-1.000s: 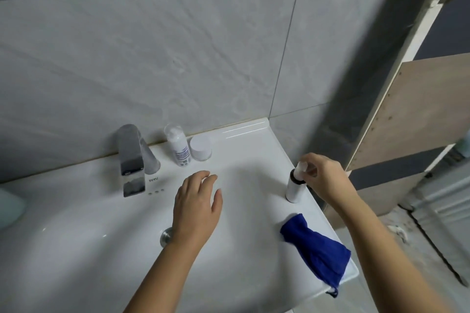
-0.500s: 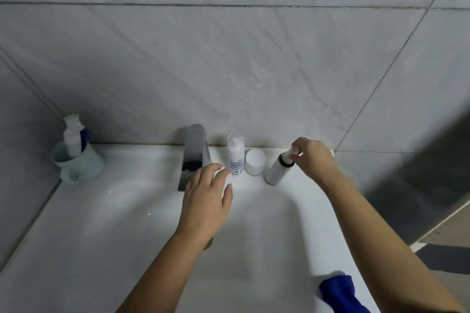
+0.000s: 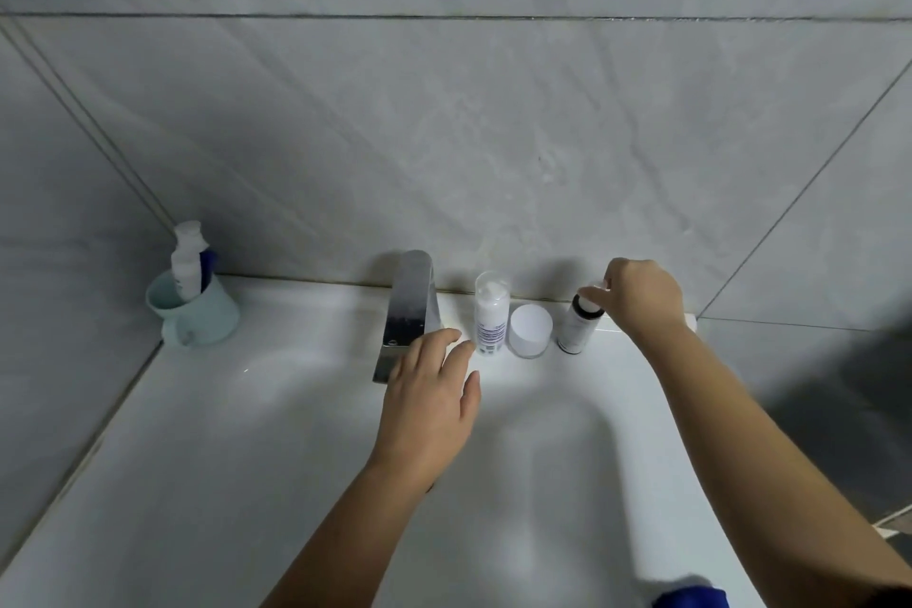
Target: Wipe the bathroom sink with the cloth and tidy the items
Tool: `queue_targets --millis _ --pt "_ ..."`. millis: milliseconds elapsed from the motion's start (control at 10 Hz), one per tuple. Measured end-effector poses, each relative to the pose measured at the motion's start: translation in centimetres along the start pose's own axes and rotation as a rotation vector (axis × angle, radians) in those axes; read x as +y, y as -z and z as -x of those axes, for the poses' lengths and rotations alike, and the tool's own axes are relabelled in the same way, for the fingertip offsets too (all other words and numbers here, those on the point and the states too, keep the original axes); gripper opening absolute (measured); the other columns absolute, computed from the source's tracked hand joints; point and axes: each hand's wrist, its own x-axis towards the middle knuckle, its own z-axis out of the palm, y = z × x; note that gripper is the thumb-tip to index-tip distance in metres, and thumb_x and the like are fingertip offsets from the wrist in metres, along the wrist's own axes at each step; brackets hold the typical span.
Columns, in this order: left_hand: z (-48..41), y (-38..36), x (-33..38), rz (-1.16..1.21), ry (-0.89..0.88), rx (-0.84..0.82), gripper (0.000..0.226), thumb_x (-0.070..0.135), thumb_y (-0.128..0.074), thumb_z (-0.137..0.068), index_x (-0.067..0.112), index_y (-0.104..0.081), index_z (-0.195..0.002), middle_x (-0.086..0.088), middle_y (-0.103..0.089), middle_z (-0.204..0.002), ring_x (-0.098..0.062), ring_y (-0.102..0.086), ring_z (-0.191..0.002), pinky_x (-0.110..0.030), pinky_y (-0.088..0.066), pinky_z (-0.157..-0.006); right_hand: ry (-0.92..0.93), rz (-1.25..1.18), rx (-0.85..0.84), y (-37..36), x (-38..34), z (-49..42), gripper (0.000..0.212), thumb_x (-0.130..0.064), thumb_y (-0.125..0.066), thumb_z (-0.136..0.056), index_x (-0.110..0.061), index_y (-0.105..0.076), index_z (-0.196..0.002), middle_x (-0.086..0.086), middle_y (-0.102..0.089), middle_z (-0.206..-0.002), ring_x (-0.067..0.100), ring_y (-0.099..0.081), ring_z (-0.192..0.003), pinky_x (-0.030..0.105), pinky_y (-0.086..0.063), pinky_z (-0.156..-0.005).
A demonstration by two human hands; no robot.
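Pinching the small bottle [image 3: 573, 331] by its cap with the right hand [image 3: 641, 299] on the sink [image 3: 222, 410] back ledge beside the white jar [image 3: 529, 328], left hand [image 3: 427, 410] relaxed and empty; probably light, rigid, slick and tippy, so better gripped round the body.

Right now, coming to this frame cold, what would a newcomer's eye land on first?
The right hand pinches the top of a small white bottle on the back ledge of the sink, at the right end of a row with a white jar and a clear-capped bottle. The left hand is spread open over the basin by the chrome faucet. The blue cloth lies at the front right rim, in neither hand.
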Motion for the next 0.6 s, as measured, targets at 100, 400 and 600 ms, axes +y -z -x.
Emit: queue_targets --millis 100,400,600 --pt "-0.2 -0.3 0.3 0.011 0.013 -0.024 0.036 0.029 -0.041 -0.081 0.01 -0.067 -0.096 -0.006 -0.064 -0.101 -0.017 -0.046 -0.096 -0.031 -0.047 -0.075 -0.007 -0.008 0.004 0.0 0.0 0.0 0.029 -0.032 -0.062 -0.082 -0.003 -0.059 -0.088 0.013 -0.057 -0.078 0.03 -0.051 -0.07 0.028 -0.032 -0.056" --pt "-0.6 -0.9 0.8 0.01 -0.003 -0.029 0.036 0.03 -0.041 -0.081 0.011 -0.067 -0.097 -0.005 -0.063 -0.101 -0.016 -0.047 -0.097 -0.03 -0.051 -0.072 -0.018 -0.026 0.027 -0.7 0.5 0.2 0.035 -0.04 -0.062 -0.082 -0.007 -0.061 -0.094 0.013 -0.064 -0.088 0.03 -0.052 -0.073 0.028 -0.034 -0.059" --pt "0.2 -0.9 0.7 0.054 0.014 -0.01 0.037 0.029 -0.041 -0.08 0.009 -0.067 -0.097 -0.007 -0.064 -0.102 -0.017 -0.046 -0.098 -0.031 -0.05 -0.074 -0.045 -0.189 0.091 -0.4 1.1 2.4 0.039 -0.042 -0.06 -0.083 -0.012 -0.059 -0.107 0.005 -0.064 -0.102 0.027 -0.059 -0.091 0.03 -0.04 -0.066"
